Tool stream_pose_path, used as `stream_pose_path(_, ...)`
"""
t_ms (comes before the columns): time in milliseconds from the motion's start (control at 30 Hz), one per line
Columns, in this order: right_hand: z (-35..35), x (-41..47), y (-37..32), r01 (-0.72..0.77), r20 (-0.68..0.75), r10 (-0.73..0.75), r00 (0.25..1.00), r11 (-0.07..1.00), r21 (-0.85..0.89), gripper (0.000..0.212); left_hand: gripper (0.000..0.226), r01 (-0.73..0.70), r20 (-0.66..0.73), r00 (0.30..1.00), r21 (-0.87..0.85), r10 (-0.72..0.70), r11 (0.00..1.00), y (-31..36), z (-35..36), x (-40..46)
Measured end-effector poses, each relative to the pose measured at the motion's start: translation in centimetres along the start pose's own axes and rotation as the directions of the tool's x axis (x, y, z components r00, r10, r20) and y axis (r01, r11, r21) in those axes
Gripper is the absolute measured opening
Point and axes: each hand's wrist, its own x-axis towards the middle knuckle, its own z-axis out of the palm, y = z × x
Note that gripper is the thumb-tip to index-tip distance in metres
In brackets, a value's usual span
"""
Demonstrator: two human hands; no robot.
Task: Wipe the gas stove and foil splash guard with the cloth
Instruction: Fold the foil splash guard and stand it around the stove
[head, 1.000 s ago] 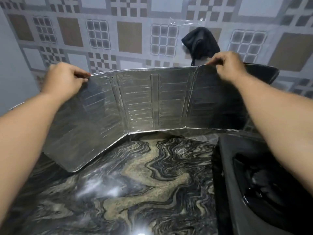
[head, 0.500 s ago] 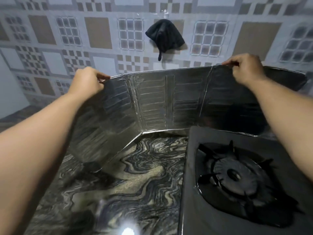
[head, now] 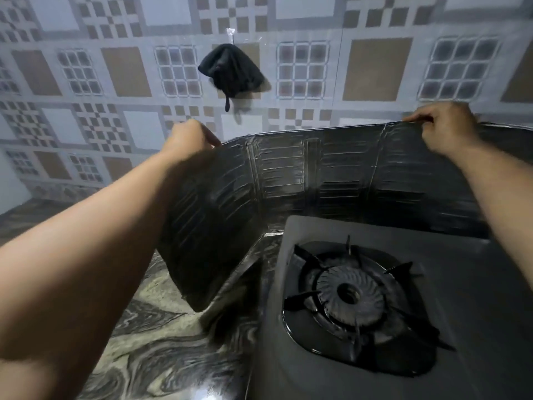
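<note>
The folded foil splash guard stands around the back and left of the gas stove. My left hand pinches the top edge of its left panel. My right hand pinches the top edge near the right fold. The stove's round burner sits under a black pan support. A dark cloth hangs from a hook on the tiled wall, above the guard and between my hands.
The swirled black and beige stone counter lies left of the stove. The patterned tile wall stands close behind the guard. A plain wall meets the counter at the far left.
Both hands have carried the foil guard to the right across the counter. It now wraps the back and left of the stove, and the stove has come fully into view.
</note>
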Motion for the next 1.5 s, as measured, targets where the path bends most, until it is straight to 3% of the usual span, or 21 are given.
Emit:
stream_pose_path(567,-3.1,-1.9,6.3,-0.141,0.040,0.142,0.989,0.990,-0.024,0.042,0.025,0.066,0.105,0.993,-0.065,-0.059,0.996,8.0,3.1,-1.4)
stream_pose_path(967,-2.6,-3.8,6.9,-0.156,0.099,0.167,0.981,0.982,-0.110,0.030,0.025,0.063,0.139,0.989,-0.072,-0.052,0.995,8.7,5.5,-1.5)
stream_pose_path(1267,-2.0,-4.0,7.7,-0.168,0.201,0.186,0.962,0.980,-0.105,0.048,0.037,0.055,0.138,0.990,-0.105,-0.040,0.993,8.4,6.3,-1.1)
stream_pose_path(1500,-2.4,-4.1,7.0,-0.165,0.130,0.193,0.973,0.967,-0.195,0.043,0.025,0.101,0.207,0.974,-0.043,-0.091,0.994,8.4,5.8,-1.0)
